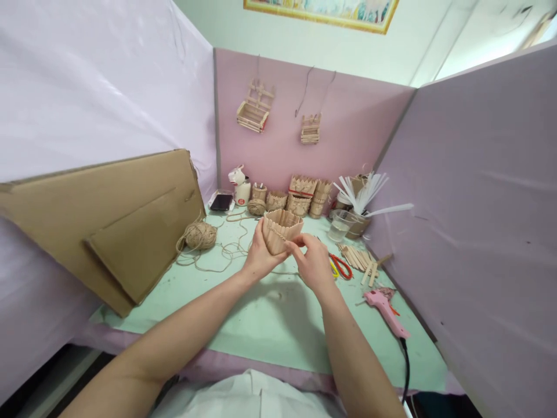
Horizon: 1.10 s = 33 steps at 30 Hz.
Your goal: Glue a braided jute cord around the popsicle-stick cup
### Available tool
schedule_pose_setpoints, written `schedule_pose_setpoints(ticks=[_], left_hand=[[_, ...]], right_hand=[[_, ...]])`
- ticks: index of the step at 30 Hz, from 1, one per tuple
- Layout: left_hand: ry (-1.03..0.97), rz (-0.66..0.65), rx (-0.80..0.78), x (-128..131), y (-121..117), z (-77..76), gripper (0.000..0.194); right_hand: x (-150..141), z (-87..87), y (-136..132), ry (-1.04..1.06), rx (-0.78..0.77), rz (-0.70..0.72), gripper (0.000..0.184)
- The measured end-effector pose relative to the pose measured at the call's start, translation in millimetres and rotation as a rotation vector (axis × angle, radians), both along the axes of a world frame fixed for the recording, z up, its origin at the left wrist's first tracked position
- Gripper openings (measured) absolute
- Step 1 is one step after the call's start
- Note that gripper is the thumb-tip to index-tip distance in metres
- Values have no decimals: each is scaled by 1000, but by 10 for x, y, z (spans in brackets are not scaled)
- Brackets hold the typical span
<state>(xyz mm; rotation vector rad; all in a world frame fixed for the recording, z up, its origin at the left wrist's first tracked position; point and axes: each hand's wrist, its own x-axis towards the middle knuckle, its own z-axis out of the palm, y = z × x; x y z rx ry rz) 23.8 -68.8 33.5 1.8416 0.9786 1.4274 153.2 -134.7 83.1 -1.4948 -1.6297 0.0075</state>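
A small pot of upright wooden sticks (273, 239), its rim jagged, is held up above the table and tilted, its open top facing up and away. My left hand (260, 255) is closed around its left side and underside. A length of twine crosses the near wall of the pot. At the pot's right side my right hand (315, 264) pinches the twine between thumb and finger, the fingertips against the wall. A ball of twine (200, 235) lies to the left with loose loops of strand running across the table toward the pot.
On the right are scissors (343, 268), loose wooden sticks (355, 257), a pink glue gun (385, 310) with its cord, and a clear plastic cup (339, 227). Finished stick pots (300, 203) stand at the back. Cardboard (143, 226) leans on the left.
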Motion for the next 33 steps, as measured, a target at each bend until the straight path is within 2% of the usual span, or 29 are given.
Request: schedule_pose_setpoints(ticks=[4, 9, 12, 27, 33], left_hand=[[25, 22, 4, 1, 30, -31, 118], [41, 23, 17, 12, 39, -78, 118], [47, 21, 26, 21, 38, -89, 118], [73, 9, -1, 51, -57, 15, 113], [69, -9, -39, 58, -48, 3, 114]], right_hand=[[-18, -75, 53, 48, 13, -10, 22], [-27, -116, 44, -22, 126, -117, 22], [-20, -130, 51, -43, 155, -136, 23], [2, -89, 48, 9, 144, -172, 26], [29, -72, 49, 31, 116, -173, 29]])
